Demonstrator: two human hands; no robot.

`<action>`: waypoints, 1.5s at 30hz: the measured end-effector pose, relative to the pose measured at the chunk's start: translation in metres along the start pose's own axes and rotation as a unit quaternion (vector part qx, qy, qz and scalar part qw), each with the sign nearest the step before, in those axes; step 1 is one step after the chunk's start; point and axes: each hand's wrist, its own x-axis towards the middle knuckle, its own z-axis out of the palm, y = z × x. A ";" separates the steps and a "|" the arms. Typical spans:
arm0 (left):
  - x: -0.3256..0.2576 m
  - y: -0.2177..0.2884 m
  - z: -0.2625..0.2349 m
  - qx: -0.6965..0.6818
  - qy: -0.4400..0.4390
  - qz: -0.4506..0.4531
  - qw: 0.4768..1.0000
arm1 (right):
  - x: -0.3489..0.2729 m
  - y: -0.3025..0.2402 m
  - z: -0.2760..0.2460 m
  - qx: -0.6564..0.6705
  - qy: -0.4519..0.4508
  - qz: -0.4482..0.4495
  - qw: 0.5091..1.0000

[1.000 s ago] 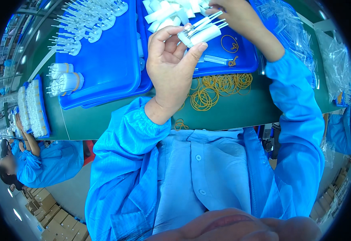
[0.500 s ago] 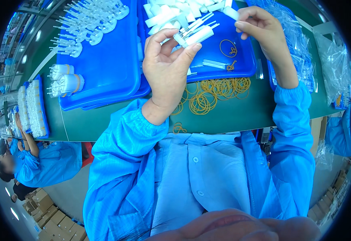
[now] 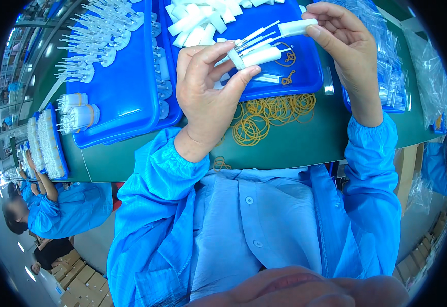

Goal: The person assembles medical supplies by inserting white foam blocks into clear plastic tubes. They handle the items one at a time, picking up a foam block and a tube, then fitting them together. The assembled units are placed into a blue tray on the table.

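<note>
My left hand is closed on a white pronged part with a round base and several thin rods, which point up and to the right. A thick white sleeve covers one of the lower rods. My right hand pinches another white tubular sleeve between thumb and fingers. That sleeve's left end is right at the tips of the upper rods; whether a rod has entered it I cannot tell. Beneath both hands is a blue tray with loose white sleeves at its far side.
Yellow-brown rubber bands lie on the green table before the tray. Another blue tray at left bears rows of pronged parts and banded bundles. Clear plastic pieces fill a tray at right. A person in blue works at far left.
My right hand has brought its sleeve down and left to the rod tips. The pronged part in my left hand has shifted slightly down and tilted more to the right.
</note>
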 end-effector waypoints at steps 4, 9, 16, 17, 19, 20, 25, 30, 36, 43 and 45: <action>0.001 -0.003 0.000 -0.011 0.012 -0.004 1.000 | -0.003 0.010 -0.008 -0.102 -0.047 -0.026 0.993; 0.003 -0.002 0.000 -0.041 0.022 -0.021 0.999 | -0.005 0.009 -0.005 -0.060 -0.061 0.024 0.996; 0.003 0.001 -0.004 -0.002 0.008 -0.035 0.999 | -0.003 0.001 0.004 -0.043 -0.045 0.008 0.998; 0.003 0.001 -0.004 0.001 0.011 -0.038 0.999 | -0.004 0.003 0.003 -0.059 -0.045 0.001 0.997; 0.002 0.000 -0.003 0.007 0.017 -0.044 0.999 | -0.004 0.004 0.003 -0.077 -0.045 -0.003 0.996; 0.003 0.000 -0.003 0.019 0.016 -0.037 0.999 | -0.004 0.004 0.004 -0.078 -0.045 0.000 0.996; 0.003 -0.002 -0.003 0.053 0.021 -0.017 0.998 | -0.005 0.007 0.009 -0.061 -0.045 0.014 0.997; 0.006 -0.002 -0.007 0.107 0.017 0.009 0.994 | -0.005 0.003 0.008 -0.063 -0.040 0.011 0.997; 0.005 -0.004 -0.007 0.124 0.020 0.032 0.992 | -0.003 0.003 0.003 -0.082 -0.052 -0.001 0.995; 0.005 -0.004 -0.009 0.152 0.015 0.055 0.987 | -0.006 0.008 0.009 -0.089 -0.050 0.001 0.995; 0.005 -0.004 -0.010 0.162 0.015 0.055 0.985 | -0.008 0.006 0.011 -0.118 -0.050 -0.018 0.992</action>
